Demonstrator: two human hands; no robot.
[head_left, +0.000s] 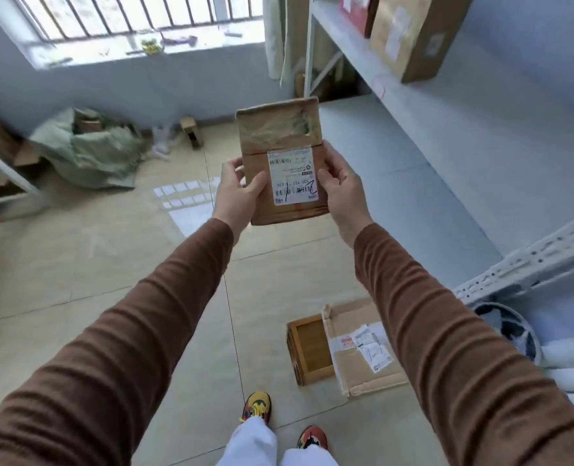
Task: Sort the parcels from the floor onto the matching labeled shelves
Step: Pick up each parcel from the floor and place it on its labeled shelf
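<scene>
— Head view, nearest first: what lies by our feet?
— A flat parcel (363, 348) on the tiled floor (110, 264), a wooden box (309, 348) touching its left edge.
— And in our grasp?
— We hold a taped parcel (282, 159) in mid-air, left hand (240, 196) and right hand (341, 190) gripping its side edges.
— Beyond?
— A bare shelf (413, 146) lies right; higher, a shelved box (413, 35).

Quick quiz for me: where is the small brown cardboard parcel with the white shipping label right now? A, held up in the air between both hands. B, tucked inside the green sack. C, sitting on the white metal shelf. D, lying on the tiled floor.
A: the small brown cardboard parcel is off the floor, gripped by the left hand and the right hand on its sides.
</scene>
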